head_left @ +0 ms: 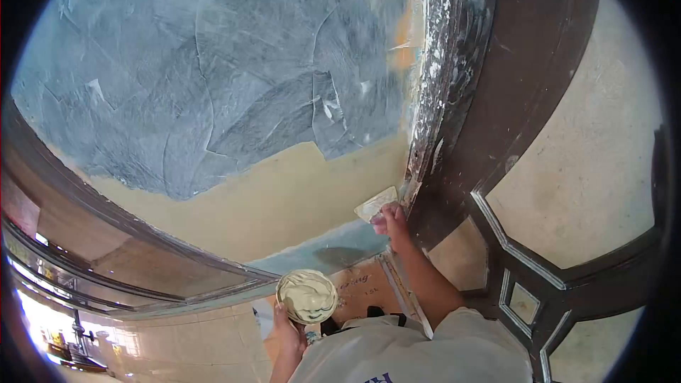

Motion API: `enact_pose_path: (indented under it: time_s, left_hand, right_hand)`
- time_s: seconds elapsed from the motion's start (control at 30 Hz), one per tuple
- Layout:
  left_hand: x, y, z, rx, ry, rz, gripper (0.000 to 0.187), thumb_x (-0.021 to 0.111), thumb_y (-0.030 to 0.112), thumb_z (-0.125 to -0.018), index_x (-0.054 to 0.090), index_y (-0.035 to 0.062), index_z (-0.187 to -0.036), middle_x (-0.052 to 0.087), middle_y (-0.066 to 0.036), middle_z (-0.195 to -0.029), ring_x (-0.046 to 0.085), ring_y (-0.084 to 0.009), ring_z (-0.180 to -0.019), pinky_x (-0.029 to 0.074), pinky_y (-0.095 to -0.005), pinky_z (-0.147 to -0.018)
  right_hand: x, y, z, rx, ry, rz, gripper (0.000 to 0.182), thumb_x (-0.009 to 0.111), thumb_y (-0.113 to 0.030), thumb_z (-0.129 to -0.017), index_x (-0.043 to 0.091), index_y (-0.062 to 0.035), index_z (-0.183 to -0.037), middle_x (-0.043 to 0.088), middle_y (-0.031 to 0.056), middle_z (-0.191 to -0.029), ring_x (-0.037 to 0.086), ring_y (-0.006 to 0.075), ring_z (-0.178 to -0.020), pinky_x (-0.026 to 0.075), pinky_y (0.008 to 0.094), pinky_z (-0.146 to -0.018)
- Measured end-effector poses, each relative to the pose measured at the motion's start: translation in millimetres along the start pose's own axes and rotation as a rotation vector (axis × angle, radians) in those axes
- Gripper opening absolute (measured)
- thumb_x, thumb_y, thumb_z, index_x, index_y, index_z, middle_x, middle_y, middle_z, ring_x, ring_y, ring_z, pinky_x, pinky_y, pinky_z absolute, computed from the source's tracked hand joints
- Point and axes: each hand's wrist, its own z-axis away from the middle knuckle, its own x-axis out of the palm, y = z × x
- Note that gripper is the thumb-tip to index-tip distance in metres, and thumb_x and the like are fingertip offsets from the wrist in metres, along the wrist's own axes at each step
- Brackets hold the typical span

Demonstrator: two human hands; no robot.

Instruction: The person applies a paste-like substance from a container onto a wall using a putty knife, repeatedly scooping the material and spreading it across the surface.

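My left hand [286, 332] is closed round the side of a round bowl [282, 303], held in front of my body. Thick cream-coloured putty [309, 293] fills the bowl, smeared into folds. Out in front, my right hand [390, 223] grips a flat putty spreader [374, 204] coated with pale putty. The spreader is at the lower right of the wall, by the dark trim; whether its edge touches the wall is hard to tell. A smooth cream band [284, 202] runs along the wall's lower part, below a rough grey-blue area [248, 78].
Dark, paint-spattered trim [454, 50] borders the wall on the right. Brown and cream patterned tiles [525, 305] lie at lower right. A cardboard piece with writing [369, 287] and a long narrow strip [406, 294] are near my body. Another dark frame [135, 220] curves along the left.
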Motion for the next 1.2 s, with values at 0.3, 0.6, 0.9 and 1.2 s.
enact_pose_path:
  time_s: [0.3, 0.6, 0.9, 1.2]
  left_hand:
    - [-0.2, -0.6, 4.8, -0.001, -0.026, -0.037, 0.045, 0.036, 0.033, -0.105, 0.038, 0.0081, -0.142, 0.049, -0.010, -0.140, 0.053, -0.0241, -0.128, 0.051, -0.0412, -0.101]
    - [9.5, -1.8, 8.1, -0.010, 0.018, -0.048, 0.045, 0.037, 0.034, -0.104, 0.040, 0.0089, -0.141, 0.050, -0.011, -0.140, 0.054, -0.0250, -0.127, 0.051, -0.0413, -0.100]
    - [7.1, -11.3, -0.4, 0.002, 0.008, -0.017, 0.045, 0.039, 0.031, -0.104, 0.039, 0.0072, -0.142, 0.051, -0.012, -0.138, 0.054, -0.0262, -0.126, 0.050, -0.0409, -0.102]
    - [28.7, 12.7, -4.6, 0.071, -0.085, 0.057, 0.051, 0.042, 0.036, -0.103, 0.038, 0.0066, -0.145, 0.047, -0.013, -0.145, 0.049, -0.0267, -0.132, 0.044, -0.0429, -0.108]
  right_hand:
    - [-36.0, 39.6, -5.8, 0.316, -0.021, 0.003, 0.026, 0.057, -0.040, -0.099, 0.051, -0.0154, -0.106, 0.065, 0.0095, -0.086, 0.066, 0.0176, -0.066, 0.057, 0.0315, -0.052]
    - [-1.9, -3.3, -22.5, 0.044, -0.014, -0.040, 0.020, 0.052, -0.034, -0.103, 0.051, -0.0148, -0.108, 0.062, 0.0057, -0.087, 0.065, 0.0154, -0.063, 0.054, 0.0274, -0.051]
    - [-41.7, 90.0, -5.0, 0.405, 0.106, 0.038, 0.019, 0.057, -0.032, -0.101, 0.052, -0.0157, -0.108, 0.066, 0.0097, -0.077, 0.060, 0.0161, -0.052, 0.049, 0.0281, -0.043]
    - [-12.9, -53.6, 71.8, 0.426, -0.471, -0.088, 0.021, 0.061, -0.015, -0.093, 0.056, -0.0110, -0.112, 0.060, 0.0000, -0.084, 0.051, 0.0063, -0.059, 0.034, 0.0252, -0.042]
